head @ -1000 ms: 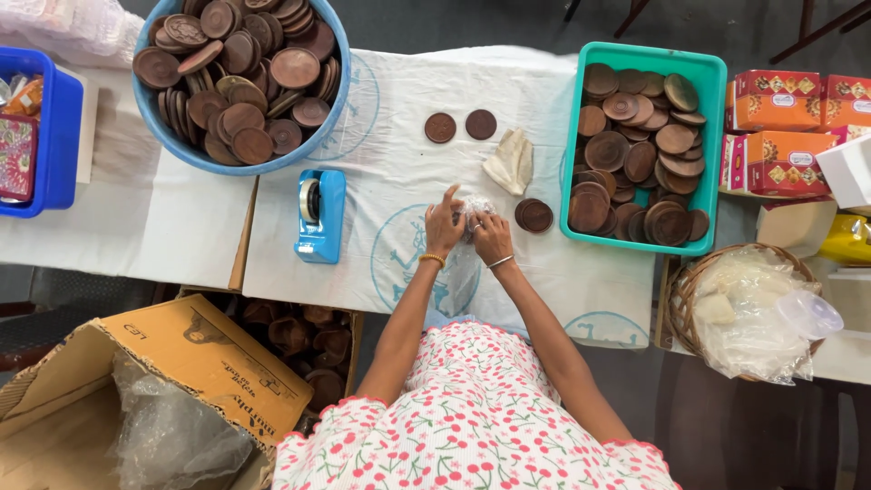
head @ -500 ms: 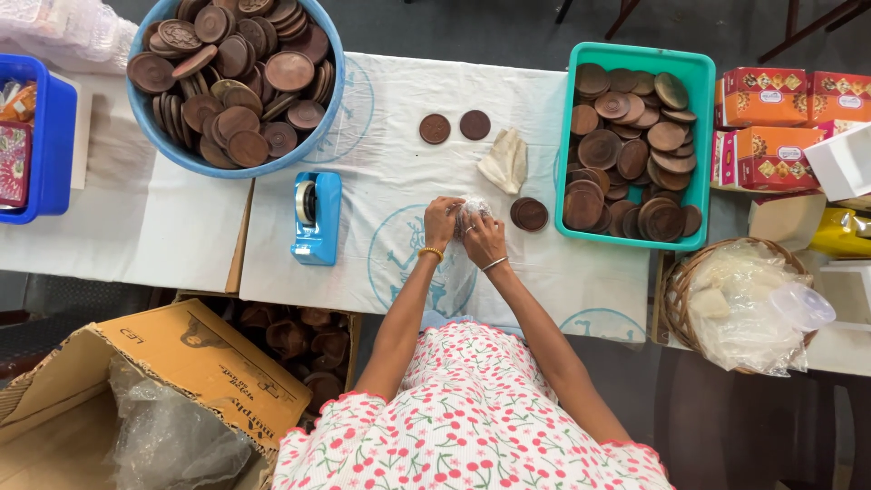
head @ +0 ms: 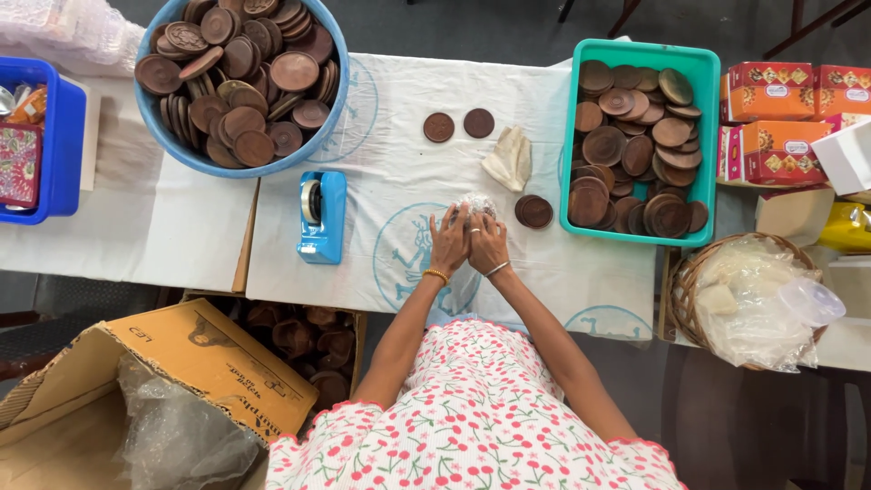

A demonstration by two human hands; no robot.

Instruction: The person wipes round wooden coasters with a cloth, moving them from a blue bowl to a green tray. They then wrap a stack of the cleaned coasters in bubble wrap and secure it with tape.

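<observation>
Since a moment before, little had changed: we kept our left hand [head: 448, 243] and right hand [head: 490, 245] pressed together around the clear-wrapped bundle [head: 475, 205] at mid-frame on the bench [head: 399, 136], beside the disc stack [head: 534, 211], so wrapping seemingly continued.

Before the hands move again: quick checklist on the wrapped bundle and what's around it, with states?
1. Both hands on the bundle: left hand and right hand meet on the clear-wrapped bundle. Ok.
2. Bundle over the white cloth, not hanging off an edge. Ok.
3. Wrap fully closed: hidden by fingers. Cannot tell.
4. Blue tape dispenser close on the left-hand side, upright, apart from the hands. Ok.
5. Short stack of brown discs lies just right of the bundle, close to it; touching or not: cannot tell.
6. Teal tray sits fully on the table, discs inside. Ok.
</observation>
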